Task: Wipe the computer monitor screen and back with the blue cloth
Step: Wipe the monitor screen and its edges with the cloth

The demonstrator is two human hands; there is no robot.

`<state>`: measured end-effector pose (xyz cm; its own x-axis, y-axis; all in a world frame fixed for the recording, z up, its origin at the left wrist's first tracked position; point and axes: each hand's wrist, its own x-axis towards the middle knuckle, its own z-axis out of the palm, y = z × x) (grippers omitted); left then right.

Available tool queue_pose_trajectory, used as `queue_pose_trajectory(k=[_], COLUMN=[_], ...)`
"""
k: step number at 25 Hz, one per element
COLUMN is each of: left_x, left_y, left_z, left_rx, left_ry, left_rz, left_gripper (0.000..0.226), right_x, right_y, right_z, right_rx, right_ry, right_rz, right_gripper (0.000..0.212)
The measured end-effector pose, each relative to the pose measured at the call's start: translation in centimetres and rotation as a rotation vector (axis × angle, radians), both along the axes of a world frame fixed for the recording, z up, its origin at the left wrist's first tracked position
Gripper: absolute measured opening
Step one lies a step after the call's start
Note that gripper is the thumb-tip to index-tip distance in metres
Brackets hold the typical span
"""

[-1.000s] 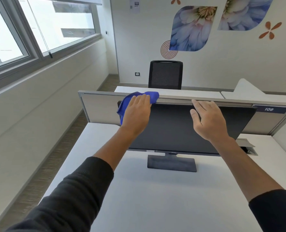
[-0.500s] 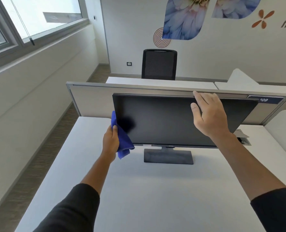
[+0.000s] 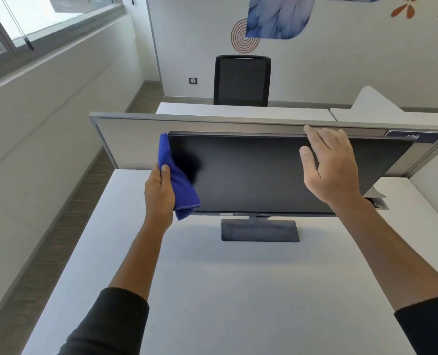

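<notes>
Desk point(image 3: 238, 290) is carrying the monitor point(image 3: 276, 175), upright against the partition. Your right hand point(image 3: 330, 170), fingers straight, is bracing its top edge; your left hand point(image 3: 160, 193) is gripping the blue cloth point(image 3: 179, 185) at the screen's left edge. Edge-wiping step, likely; next, sweep across while steadying.

one head-worn wide-angle view, looking forward and down over a white desk point(image 3: 238, 290) from the near edge. the monitor point(image 3: 276, 175) stands close ahead at 12 o'clock, facing the camera; both forearms enter from 5 and 7 o'clock. a window point(image 3: 33, 19) lies at 10 o'clock, a chair point(image 3: 242, 80) farther off at 12.
</notes>
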<state>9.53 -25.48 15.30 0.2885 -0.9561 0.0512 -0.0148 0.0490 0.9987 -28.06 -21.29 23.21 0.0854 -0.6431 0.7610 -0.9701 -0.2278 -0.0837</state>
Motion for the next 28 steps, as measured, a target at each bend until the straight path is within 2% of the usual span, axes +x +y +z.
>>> queue_pose_trajectory(k=[3,5,7,11,13,18,20,25,28], left_x=[-0.4,-0.1,0.3,1.0,0.7,-1.2,-1.1,0.3,-0.1], left_y=[1.6,2.2,1.9,1.0,1.1,2.9,3.4,1.0,1.6], left_z=[-4.9,-6.0,-4.6,-0.5,-0.9,-9.8,-11.7,-8.9,-10.0], left_rx=[0.195,0.226,0.16,-0.095,-0.101,0.262,0.344,0.158,0.183], left_ry=[-0.03,-0.043,-0.053,-0.033,-0.049,-0.046,-0.003,-0.037,-0.033], left_rz=[-0.045,-0.066,-0.045,0.001,0.002,-0.001,-0.022,0.007,0.013], left_gripper=[0.025,0.026,0.028,0.031,0.024,0.023,0.025,0.027,0.024], right_x=[0.2,0.2,0.1,0.1,0.3,0.6,0.8,0.5,0.8], right_y=[-0.1,-0.2,-0.2,-0.2,-0.3,-0.2,-0.1,-0.1,-0.2], right_z=[-0.2,-0.2,-0.3,-0.6,-0.6,-0.4,-0.4,-0.5,-0.8], right_rx=[-0.008,-0.008,-0.005,-0.011,-0.016,-0.01,-0.012,-0.007,-0.03], right_ry=[0.002,-0.001,-0.01,-0.011,-0.02,-0.033,-0.03,-0.039,-0.052], right_rz=[-0.003,-0.007,-0.015,-0.017,-0.012,-0.021,-0.017,-0.023,-0.016], right_gripper=[0.043,0.043,0.044,0.044,0.044,0.043,0.043,0.043,0.043])
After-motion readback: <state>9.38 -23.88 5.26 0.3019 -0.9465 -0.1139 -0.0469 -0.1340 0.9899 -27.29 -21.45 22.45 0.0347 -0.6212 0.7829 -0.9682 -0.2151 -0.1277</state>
